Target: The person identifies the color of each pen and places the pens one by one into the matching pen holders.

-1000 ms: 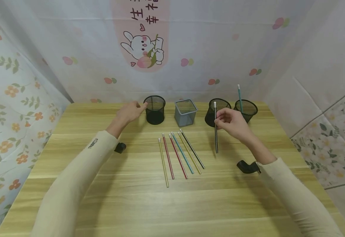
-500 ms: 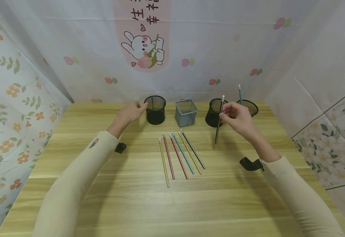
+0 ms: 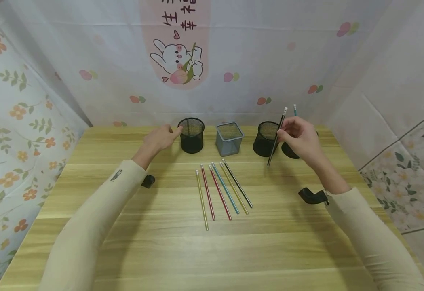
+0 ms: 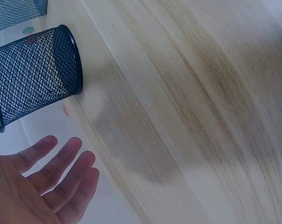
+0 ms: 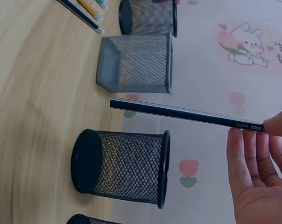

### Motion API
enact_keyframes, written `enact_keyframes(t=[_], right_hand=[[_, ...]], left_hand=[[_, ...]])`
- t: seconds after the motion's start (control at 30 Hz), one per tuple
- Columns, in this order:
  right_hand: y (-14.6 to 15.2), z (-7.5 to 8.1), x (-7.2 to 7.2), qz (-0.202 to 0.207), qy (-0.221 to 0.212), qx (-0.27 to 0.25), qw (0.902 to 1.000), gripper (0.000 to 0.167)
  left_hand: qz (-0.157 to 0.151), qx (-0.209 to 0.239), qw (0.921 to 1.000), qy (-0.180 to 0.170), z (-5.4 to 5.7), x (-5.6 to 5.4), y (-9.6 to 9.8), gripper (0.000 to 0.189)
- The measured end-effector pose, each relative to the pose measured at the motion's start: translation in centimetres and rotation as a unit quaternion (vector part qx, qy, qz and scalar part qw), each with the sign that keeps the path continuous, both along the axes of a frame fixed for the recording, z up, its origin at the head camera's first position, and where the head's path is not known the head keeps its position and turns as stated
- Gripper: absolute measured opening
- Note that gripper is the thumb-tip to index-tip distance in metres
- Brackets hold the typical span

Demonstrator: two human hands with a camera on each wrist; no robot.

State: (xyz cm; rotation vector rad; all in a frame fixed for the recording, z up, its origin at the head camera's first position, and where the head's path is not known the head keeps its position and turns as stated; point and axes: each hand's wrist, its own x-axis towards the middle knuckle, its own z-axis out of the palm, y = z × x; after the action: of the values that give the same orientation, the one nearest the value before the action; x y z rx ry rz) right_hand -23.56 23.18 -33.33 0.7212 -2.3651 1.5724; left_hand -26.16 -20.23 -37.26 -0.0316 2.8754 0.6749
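Observation:
In the head view my right hand (image 3: pixel 302 137) pinches a black pencil (image 3: pixel 274 145) between thumb and fingertips, its white eraser end up and lower end slanting down beside a round black mesh cup (image 3: pixel 260 145). The right wrist view shows the pencil (image 5: pixel 178 112) above that cup's level, outside it. My left hand (image 3: pixel 159 141) is at the rim of the leftmost round black mesh cup (image 3: pixel 191 144); in the left wrist view its fingers (image 4: pixel 68 172) are loosely spread beside the cup. A grey square mesh cup (image 3: pixel 229 146) stands between these two cups.
A fourth black cup (image 3: pixel 289 152), partly hidden behind my right hand, has a teal pencil (image 3: pixel 295 110) sticking up. Several pencils lie fanned on the wooden table (image 3: pixel 182 258): gold, red, blue (image 3: pixel 225 188) and black. A printed cloth (image 3: pixel 255 52) hangs behind the cups.
My right hand has moved right and up with the black pencil, which has gone from nearly upright to slanted. It now covers more of the rightmost cup. My left hand has stayed in place.

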Motion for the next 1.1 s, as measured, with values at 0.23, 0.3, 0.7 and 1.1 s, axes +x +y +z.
enact_keyframes(t=[0.23, 0.3, 0.7, 1.1], right_hand=[[0.2, 0.5, -0.4, -0.01, 0.007, -0.02, 0.9997, 0.018], [0.2, 0.5, -0.5, -0.011, 0.01, -0.03, 0.9994, 0.018], [0.1, 1.2, -0.5, -0.014, 0.011, -0.129, 0.9915, 0.015], [-0.2, 2.1, -2.1, -0.071, 0.05, -0.231, 0.9691, 0.014]], left_hand=[[0.0, -0.029, 0.9996, 0.0, 0.0, -0.1, 0.0, 0.084], [-0.001, -0.035, 0.9994, 0.0, 0.1, -0.1, 0.0, 0.083], [0.002, -0.044, 0.999, 0.01, 0.0, 0.0, 0.1, 0.079], [0.006, -0.071, 0.9972, 0.02, 0.0, -0.3, 0.2, 0.09]])
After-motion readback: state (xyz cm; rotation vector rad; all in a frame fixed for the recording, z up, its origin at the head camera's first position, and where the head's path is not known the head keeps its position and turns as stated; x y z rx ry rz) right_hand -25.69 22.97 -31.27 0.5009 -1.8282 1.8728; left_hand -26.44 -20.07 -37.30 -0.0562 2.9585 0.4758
